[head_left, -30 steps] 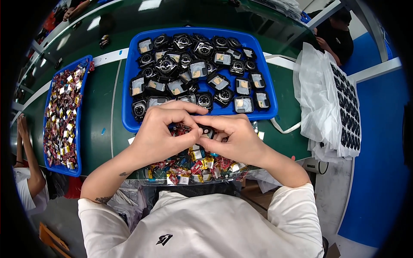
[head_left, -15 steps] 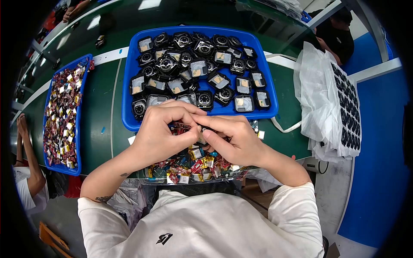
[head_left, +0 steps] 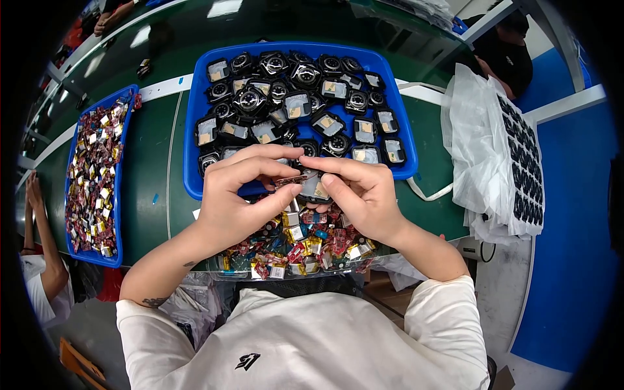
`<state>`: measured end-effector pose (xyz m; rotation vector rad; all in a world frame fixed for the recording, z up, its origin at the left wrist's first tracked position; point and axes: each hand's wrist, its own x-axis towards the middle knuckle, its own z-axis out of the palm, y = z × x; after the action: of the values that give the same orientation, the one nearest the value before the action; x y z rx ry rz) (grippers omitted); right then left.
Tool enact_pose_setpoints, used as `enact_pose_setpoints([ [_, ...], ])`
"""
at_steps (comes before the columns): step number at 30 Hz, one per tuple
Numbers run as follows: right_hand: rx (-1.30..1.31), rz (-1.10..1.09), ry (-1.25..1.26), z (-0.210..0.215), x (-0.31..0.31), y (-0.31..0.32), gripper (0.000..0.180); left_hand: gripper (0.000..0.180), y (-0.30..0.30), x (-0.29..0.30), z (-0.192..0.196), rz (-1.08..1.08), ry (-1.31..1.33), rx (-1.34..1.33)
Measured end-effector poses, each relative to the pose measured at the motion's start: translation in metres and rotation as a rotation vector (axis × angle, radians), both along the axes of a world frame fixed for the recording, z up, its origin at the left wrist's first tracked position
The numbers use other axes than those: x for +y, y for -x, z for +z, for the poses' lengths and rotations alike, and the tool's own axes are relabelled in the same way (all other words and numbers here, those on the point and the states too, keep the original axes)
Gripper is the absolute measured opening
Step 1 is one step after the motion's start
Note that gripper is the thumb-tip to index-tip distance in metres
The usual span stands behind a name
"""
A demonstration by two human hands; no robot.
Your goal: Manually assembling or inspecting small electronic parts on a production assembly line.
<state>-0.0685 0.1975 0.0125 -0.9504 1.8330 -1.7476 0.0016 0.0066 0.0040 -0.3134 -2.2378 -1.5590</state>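
Close in front of me, my right hand (head_left: 365, 200) holds a black watch case (head_left: 314, 187), its open side up, with a grey inside and a tan patch showing. Between the thumb and fingers of my left hand (head_left: 235, 188) is a small red circuit board (head_left: 290, 180), pinched just at the case's left edge. The index fingertips of both hands nearly meet above the case. Beneath them lies a heap of red circuit boards with silver and yellow battery packs (head_left: 312, 244). Part of the heap is hidden by my hands.
Beyond my hands stands a blue tray (head_left: 408, 153) full of black watch cases (head_left: 251, 99). A narrower blue bin (head_left: 119, 224) of circuit boards is at the left. White film with sheets of black parts (head_left: 520, 166) is stacked at the right. Other people sit around the green bench (head_left: 153, 188).
My hands have drawn slightly apart, uncovering the watch case's open side. The red board in my left hand now shows at its edge. More of the heap below is visible.
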Motion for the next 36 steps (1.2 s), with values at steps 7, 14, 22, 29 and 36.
enact_pose_setpoints([
  [7, -0.098, -0.062, 0.073, -0.003, 0.000, -0.001, 0.026, 0.013, 0.000, -0.001, -0.002, 0.008, 0.042, 0.054],
  [14, 0.099, -0.140, 0.014, -0.002, 0.002, -0.001, 0.021, 0.010, -0.004, -0.001, 0.002, -0.051, 0.018, 0.024],
  [22, 0.388, -0.274, 0.105, -0.010, -0.002, -0.005, 0.022, 0.016, -0.014, 0.011, 0.007, -0.198, -0.293, -0.230],
  [29, 0.343, -0.207, 0.166, -0.009, -0.007, -0.005, 0.024, 0.029, -0.009, 0.008, 0.003, -0.188, -0.548, -0.324],
  [36, 0.332, -0.032, 0.169, -0.007, 0.000, -0.001, 0.025, 0.034, -0.010, 0.008, 0.004, -0.076, -0.371, -0.288],
])
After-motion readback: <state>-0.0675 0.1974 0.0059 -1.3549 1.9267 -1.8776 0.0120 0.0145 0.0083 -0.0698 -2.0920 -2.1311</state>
